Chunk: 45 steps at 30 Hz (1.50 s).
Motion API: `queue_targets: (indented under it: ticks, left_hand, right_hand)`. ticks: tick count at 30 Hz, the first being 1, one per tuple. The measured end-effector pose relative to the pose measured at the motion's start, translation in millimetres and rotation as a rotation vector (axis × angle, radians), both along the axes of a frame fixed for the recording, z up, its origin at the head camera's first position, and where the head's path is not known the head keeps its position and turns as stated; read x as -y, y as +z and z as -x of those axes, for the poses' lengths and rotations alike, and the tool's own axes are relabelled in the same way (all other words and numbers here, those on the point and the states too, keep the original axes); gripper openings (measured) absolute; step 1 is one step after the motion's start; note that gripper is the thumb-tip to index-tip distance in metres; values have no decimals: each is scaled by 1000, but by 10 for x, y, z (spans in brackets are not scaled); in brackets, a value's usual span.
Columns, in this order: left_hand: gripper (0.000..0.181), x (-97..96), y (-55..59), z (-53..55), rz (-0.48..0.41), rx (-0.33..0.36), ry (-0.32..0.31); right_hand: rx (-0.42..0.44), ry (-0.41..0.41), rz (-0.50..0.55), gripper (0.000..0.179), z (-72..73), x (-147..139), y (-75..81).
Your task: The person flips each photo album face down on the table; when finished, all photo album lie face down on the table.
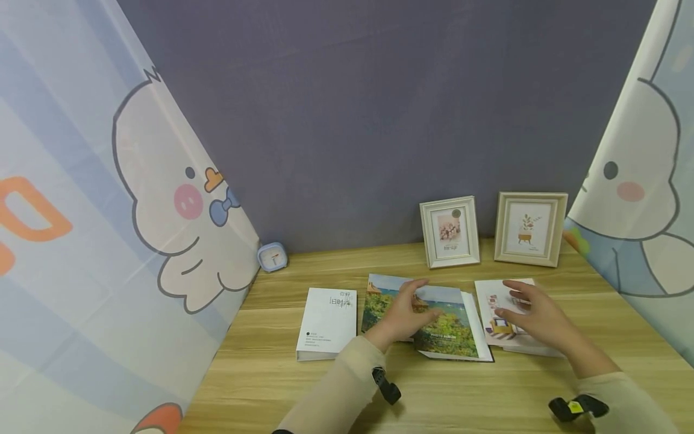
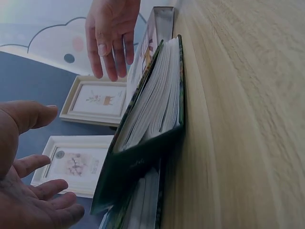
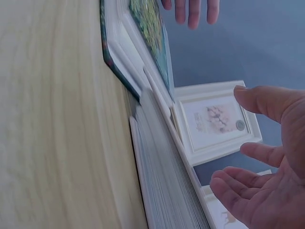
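Observation:
Two photo albums with matching painted garden covers lie side by side; the right one (image 1: 447, 328) overlaps the left one (image 1: 378, 304). In the left wrist view the upper album's pages (image 2: 159, 90) are fanned and its cover is slightly raised. My left hand (image 1: 402, 316) hovers above these two, fingers spread and holding nothing. To their right lies a white album with a room drawing (image 1: 494, 304). Above it is my right hand (image 1: 539, 316), its fingers loosely bent and apart from the cover, as the right wrist view shows its palm (image 3: 274, 191) free.
A white book (image 1: 328, 319) lies left of the albums. Behind stand two framed pictures, one pale (image 1: 450, 232) and one beige (image 1: 531, 229). A small blue clock (image 1: 272, 257) sits at the back left corner. Cartoon-printed curtains (image 1: 162, 199) border both sides of the wooden table (image 1: 260, 380).

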<state>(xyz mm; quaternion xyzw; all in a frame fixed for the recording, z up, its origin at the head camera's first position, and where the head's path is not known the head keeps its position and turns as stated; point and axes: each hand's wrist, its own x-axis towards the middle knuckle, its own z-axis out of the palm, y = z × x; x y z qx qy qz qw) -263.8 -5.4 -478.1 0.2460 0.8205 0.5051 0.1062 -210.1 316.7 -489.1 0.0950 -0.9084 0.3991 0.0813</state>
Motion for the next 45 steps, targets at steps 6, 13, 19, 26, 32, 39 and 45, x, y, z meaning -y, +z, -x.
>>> queue_targets:
  ticks: [6,13,19,26,32,39,45]
  left_hand:
    - [67,105,-70,-6,33,-51,8]
    - [72,233,-93,-51,-4,-4,-3]
    - [72,305,-142,-61,-28,18,-10]
    - [75,357,-198,-72,-48,68,13]
    - [75,370,-213,-105,-23,39,12]
    - [74,376,-190,-161,-1,52,12]
    - [73,367,-213,-171,-19,72,28]
  right_hand:
    - [63,29,64,78,-18,111,-9]
    - [97,57,107,78,-8,232,-13]
    - [121,61,116,77,-26,345,-13]
    - [158,75,132,79,-17,421,-32]
    - [139,79,72,74,-13,485,-55]
    - [157,80,61,69,-17,561,-80]
    - [143,72,16,64,-20,591,-77]
